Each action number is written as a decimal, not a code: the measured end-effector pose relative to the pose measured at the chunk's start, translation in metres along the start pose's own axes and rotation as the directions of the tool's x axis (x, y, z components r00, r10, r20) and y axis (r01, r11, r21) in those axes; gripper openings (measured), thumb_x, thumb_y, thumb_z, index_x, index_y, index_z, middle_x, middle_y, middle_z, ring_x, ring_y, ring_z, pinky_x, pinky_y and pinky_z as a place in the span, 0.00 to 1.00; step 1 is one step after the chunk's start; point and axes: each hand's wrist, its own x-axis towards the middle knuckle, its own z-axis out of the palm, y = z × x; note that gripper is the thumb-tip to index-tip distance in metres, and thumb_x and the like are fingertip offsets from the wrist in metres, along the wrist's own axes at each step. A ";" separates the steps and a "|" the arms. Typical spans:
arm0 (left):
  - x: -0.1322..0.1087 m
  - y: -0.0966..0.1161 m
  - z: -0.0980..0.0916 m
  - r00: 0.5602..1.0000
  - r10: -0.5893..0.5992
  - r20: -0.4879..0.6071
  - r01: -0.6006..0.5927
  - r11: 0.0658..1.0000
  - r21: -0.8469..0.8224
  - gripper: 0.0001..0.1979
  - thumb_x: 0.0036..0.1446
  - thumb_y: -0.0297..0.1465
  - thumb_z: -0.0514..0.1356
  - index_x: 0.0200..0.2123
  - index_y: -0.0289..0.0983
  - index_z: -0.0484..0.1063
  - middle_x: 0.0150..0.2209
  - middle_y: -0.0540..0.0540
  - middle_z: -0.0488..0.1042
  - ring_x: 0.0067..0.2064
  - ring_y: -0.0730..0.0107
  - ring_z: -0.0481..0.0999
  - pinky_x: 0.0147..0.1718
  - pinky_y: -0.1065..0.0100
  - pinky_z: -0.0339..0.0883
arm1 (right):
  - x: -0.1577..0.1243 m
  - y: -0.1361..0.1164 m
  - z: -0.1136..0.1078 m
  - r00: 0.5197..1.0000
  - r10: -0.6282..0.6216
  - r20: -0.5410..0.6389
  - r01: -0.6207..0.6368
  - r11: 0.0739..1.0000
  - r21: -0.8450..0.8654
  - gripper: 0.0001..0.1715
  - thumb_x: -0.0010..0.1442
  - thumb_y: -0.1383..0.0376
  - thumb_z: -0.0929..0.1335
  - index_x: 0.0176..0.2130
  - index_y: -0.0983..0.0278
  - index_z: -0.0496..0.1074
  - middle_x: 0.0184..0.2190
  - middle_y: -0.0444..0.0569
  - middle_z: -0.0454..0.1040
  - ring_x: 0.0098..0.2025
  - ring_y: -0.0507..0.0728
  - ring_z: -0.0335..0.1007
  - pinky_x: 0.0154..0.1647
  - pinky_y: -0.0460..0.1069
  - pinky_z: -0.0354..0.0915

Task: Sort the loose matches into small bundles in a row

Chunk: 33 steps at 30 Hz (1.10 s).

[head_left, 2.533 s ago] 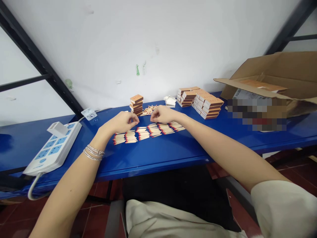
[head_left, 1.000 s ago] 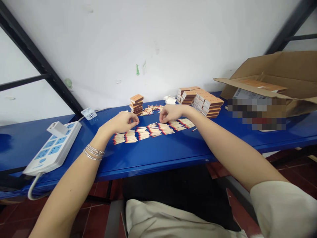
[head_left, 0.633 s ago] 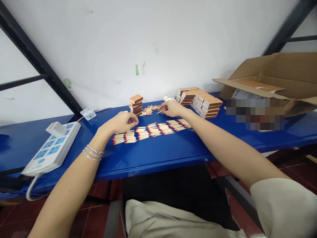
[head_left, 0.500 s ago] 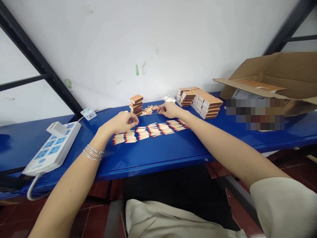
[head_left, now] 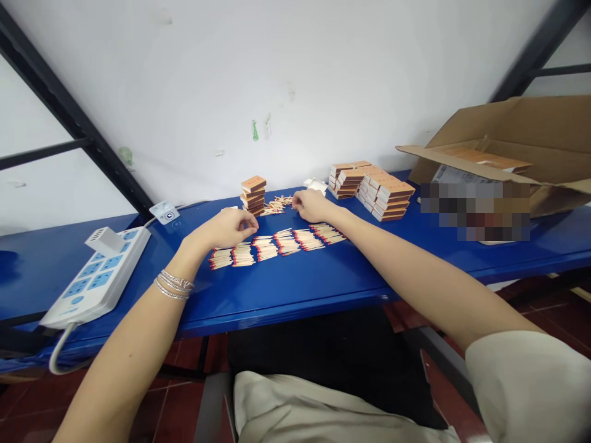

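Several bundles of red-tipped matches (head_left: 288, 242) lie in a row across the blue table (head_left: 295, 286). My left hand (head_left: 233, 227) is closed above the left end of that row, fingers pressed together; what it holds, if anything, is hidden. Behind it stands a stack of orange matchboxes (head_left: 253, 195). A loose pile of matches (head_left: 277, 205) lies right of the stack. At the right edge of this pile is my right hand (head_left: 312, 206), its fingers pinched; anything between the fingertips is too small to make out.
More matchboxes (head_left: 385, 191) are stacked at the back right, with crumpled white paper (head_left: 316, 185) beside them. An open cardboard box (head_left: 517, 132) stands far right. A white power strip (head_left: 99, 277) lies on the left, near a small white device (head_left: 165, 213). Behind is a white wall.
My right hand has shifted very slightly left, toward the loose matches. My left hand has stayed almost in place.
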 end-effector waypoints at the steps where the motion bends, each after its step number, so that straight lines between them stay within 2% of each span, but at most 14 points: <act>1: 0.000 0.000 0.000 1.000 -0.001 0.001 0.001 1.000 0.000 0.15 0.56 0.33 0.55 0.40 0.34 0.78 0.38 0.41 0.80 0.38 0.63 0.76 0.40 0.64 0.67 | -0.001 -0.002 -0.002 1.000 0.000 -0.015 0.000 1.000 0.021 0.14 0.58 0.71 0.64 0.42 0.67 0.75 0.41 0.56 0.78 0.45 0.61 0.71 0.47 0.52 0.61; 4: 0.000 0.000 0.000 1.000 -0.001 0.003 0.001 1.000 -0.004 0.14 0.56 0.33 0.55 0.40 0.34 0.78 0.38 0.42 0.80 0.38 0.64 0.76 0.40 0.64 0.67 | -0.002 -0.001 -0.006 0.998 -0.006 -0.066 0.012 0.996 0.092 0.21 0.59 0.73 0.63 0.51 0.69 0.72 0.41 0.56 0.78 0.43 0.59 0.71 0.46 0.51 0.61; 6: 0.000 0.000 0.000 1.000 0.000 0.004 0.000 1.000 -0.006 0.14 0.57 0.33 0.54 0.40 0.34 0.78 0.38 0.42 0.80 0.38 0.64 0.76 0.40 0.64 0.66 | -0.002 0.004 -0.009 0.998 -0.007 -0.059 0.016 0.989 0.148 0.23 0.58 0.74 0.63 0.52 0.69 0.72 0.38 0.54 0.79 0.39 0.57 0.71 0.43 0.48 0.62; 10: 0.000 0.000 0.000 1.000 -0.006 0.005 0.006 1.000 -0.021 0.14 0.56 0.33 0.55 0.40 0.35 0.78 0.37 0.43 0.80 0.37 0.65 0.76 0.39 0.65 0.66 | -0.001 0.015 -0.014 1.000 0.026 -0.017 -0.021 0.975 0.223 0.14 0.57 0.72 0.65 0.42 0.68 0.78 0.32 0.51 0.78 0.32 0.53 0.70 0.35 0.46 0.62; 14: 0.000 -0.001 0.001 0.999 -0.027 0.021 0.028 0.999 -0.044 0.13 0.56 0.33 0.56 0.39 0.36 0.78 0.35 0.45 0.80 0.36 0.65 0.75 0.37 0.65 0.66 | 0.002 0.024 -0.018 0.997 0.072 0.007 -0.070 0.932 0.357 0.10 0.54 0.73 0.70 0.38 0.69 0.77 0.27 0.49 0.78 0.27 0.52 0.71 0.32 0.45 0.65; 19: 0.009 0.000 0.012 1.000 -0.015 -0.021 0.013 0.997 -0.079 0.17 0.55 0.33 0.57 0.47 0.35 0.74 0.37 0.43 0.79 0.34 0.65 0.75 0.35 0.64 0.65 | -0.002 0.016 -0.016 0.987 0.094 0.129 -0.148 0.845 0.514 0.05 0.49 0.71 0.74 0.31 0.69 0.76 0.22 0.49 0.77 0.25 0.52 0.72 0.29 0.46 0.67; 21: 0.014 0.003 0.019 0.999 0.034 -0.001 -0.034 0.998 -0.056 0.16 0.54 0.33 0.57 0.46 0.34 0.74 0.37 0.42 0.78 0.33 0.64 0.74 0.33 0.64 0.65 | -0.003 0.006 -0.013 0.985 0.055 0.162 -0.133 0.839 0.527 0.06 0.48 0.72 0.74 0.31 0.69 0.77 0.22 0.49 0.77 0.25 0.53 0.72 0.29 0.46 0.67; 24: 0.021 0.008 0.025 0.998 0.058 -0.037 -0.060 0.997 -0.042 0.13 0.55 0.33 0.57 0.42 0.34 0.74 0.34 0.43 0.77 0.32 0.64 0.74 0.31 0.64 0.63 | -0.004 -0.010 -0.009 0.988 -0.017 0.152 -0.059 0.872 0.487 0.07 0.49 0.72 0.72 0.33 0.68 0.78 0.23 0.47 0.78 0.25 0.52 0.71 0.29 0.45 0.66; 29: 0.023 0.007 0.026 0.993 0.000 -0.121 -0.002 1.000 -0.024 0.08 0.56 0.32 0.56 0.33 0.36 0.74 0.29 0.45 0.76 0.29 0.64 0.72 0.29 0.64 0.62 | -0.002 -0.017 -0.006 0.996 -0.013 0.091 -0.022 0.926 0.377 0.08 0.50 0.71 0.71 0.33 0.67 0.79 0.28 0.48 0.79 0.28 0.51 0.71 0.31 0.44 0.65; 31: 0.022 0.006 0.026 0.986 -0.021 -0.164 0.013 0.999 -0.046 0.07 0.56 0.30 0.56 0.34 0.36 0.74 0.30 0.45 0.77 0.30 0.64 0.73 0.31 0.63 0.62 | -0.002 -0.013 -0.007 0.997 0.001 0.077 -0.031 0.923 0.384 0.08 0.51 0.71 0.71 0.34 0.68 0.79 0.28 0.48 0.79 0.28 0.51 0.72 0.32 0.44 0.66; 33: 0.021 0.007 0.026 0.975 -0.021 -0.221 0.004 0.997 -0.079 0.10 0.55 0.28 0.55 0.40 0.36 0.74 0.33 0.45 0.77 0.32 0.65 0.73 0.33 0.63 0.63 | -0.002 -0.006 -0.011 0.998 0.024 0.065 -0.049 0.912 0.407 0.08 0.51 0.70 0.71 0.34 0.68 0.79 0.28 0.49 0.79 0.28 0.52 0.73 0.31 0.44 0.66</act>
